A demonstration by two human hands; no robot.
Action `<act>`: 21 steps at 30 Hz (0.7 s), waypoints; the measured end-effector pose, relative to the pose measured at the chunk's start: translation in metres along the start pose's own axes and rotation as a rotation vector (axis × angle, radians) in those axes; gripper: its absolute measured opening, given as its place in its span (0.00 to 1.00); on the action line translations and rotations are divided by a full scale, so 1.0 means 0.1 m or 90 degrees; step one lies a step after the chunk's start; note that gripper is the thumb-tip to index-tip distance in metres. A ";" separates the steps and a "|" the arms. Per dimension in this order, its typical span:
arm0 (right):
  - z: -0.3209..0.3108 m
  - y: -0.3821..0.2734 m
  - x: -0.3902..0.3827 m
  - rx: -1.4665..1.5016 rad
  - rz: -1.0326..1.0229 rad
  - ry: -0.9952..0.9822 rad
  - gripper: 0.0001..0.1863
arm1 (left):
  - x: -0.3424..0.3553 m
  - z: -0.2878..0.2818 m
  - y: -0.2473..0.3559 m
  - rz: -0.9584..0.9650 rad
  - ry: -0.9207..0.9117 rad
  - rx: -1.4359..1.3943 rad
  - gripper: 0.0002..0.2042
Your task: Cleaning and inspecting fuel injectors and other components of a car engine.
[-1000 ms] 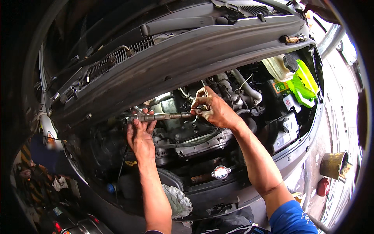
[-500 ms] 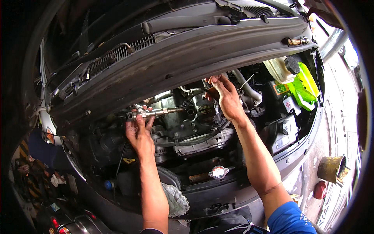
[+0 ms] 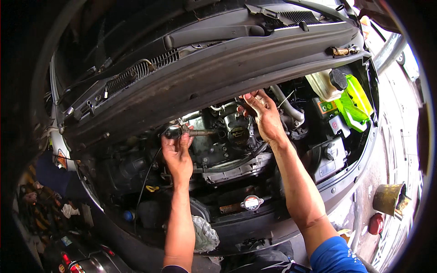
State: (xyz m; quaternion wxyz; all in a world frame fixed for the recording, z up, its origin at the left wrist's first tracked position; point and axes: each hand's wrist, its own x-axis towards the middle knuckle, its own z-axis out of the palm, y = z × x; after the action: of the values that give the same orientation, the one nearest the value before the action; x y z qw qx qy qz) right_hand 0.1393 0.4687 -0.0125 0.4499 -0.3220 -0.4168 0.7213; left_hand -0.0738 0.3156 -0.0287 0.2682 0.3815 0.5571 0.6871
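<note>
My left hand (image 3: 179, 159) is closed on a metal cylindrical part (image 3: 201, 133), thick at its left end and narrow toward the right, held above the engine (image 3: 218, 150). Its narrow end appears in front of a dark round opening; whether they touch I cannot tell. My right hand (image 3: 268, 120) is higher and to the right, fingers curled just below the edge of the black cowl panel (image 3: 218, 68), beside a black hose or cable (image 3: 250, 129); what the fingers hold is hidden.
At the right are a translucent reservoir (image 3: 321, 86), bright green plastic (image 3: 357, 104), a battery (image 3: 327, 105) and, outside the car, a dirty bucket (image 3: 387, 198). A radiator cap (image 3: 251, 203) and crumpled plastic (image 3: 205, 232) are near the front edge. Dark clutter (image 3: 45, 209) lies at the left.
My right hand has left the metal part's narrow end and moved up to the panel's edge. My left hand has shifted right, turning the part so its thick end faces me more.
</note>
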 end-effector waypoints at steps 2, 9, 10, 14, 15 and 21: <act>-0.02 0.02 0.01 0.011 -0.001 -0.001 0.14 | 0.04 0.09 0.02 -0.013 0.001 -0.003 0.17; -0.04 -0.01 0.03 0.060 -0.014 -0.004 0.15 | 0.25 0.30 -0.05 0.012 -0.066 0.088 0.18; -0.04 -0.02 0.04 0.070 -0.022 -0.003 0.15 | 0.26 0.32 -0.07 0.012 -0.065 0.088 0.18; -0.07 -0.01 0.06 0.064 -0.040 -0.011 0.15 | 0.25 0.39 -0.17 0.035 -0.060 0.119 0.18; -0.06 0.00 0.05 0.063 -0.042 -0.011 0.15 | 0.25 0.37 -0.20 0.023 -0.070 0.130 0.18; -0.04 -0.01 0.04 0.089 -0.019 -0.017 0.12 | 0.25 0.44 -0.18 -0.027 -0.088 0.228 0.16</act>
State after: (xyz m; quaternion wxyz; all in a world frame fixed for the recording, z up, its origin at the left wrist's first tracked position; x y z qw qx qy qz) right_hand 0.1411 0.4741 -0.0134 0.4764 -0.2736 -0.3761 0.7461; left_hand -0.0530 0.3643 -0.0371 0.2480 0.4575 0.6586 0.5435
